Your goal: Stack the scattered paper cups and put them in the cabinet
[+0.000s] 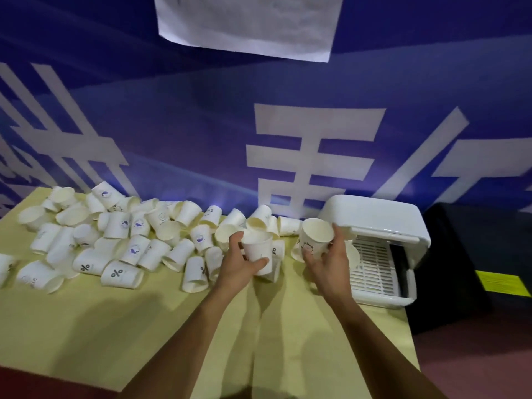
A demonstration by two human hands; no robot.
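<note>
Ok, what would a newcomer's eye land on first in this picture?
The heap of white cups strewn over the left and middle of the yellow table, most lying on their sides. Then the two hands at centre: the left hand holds one cup, the right hand a second cup, just beside the open white cabinet at the table's right end.

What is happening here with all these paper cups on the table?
A person is gathering paper cups, one in each hand. The left hand grips a plain white cup, and the right hand holds a cup with a cartoon print; the two are not yet stacked. Many scattered cups lie on the yellow table. The white cabinet on the right stands open, showing its slatted rack.
</note>
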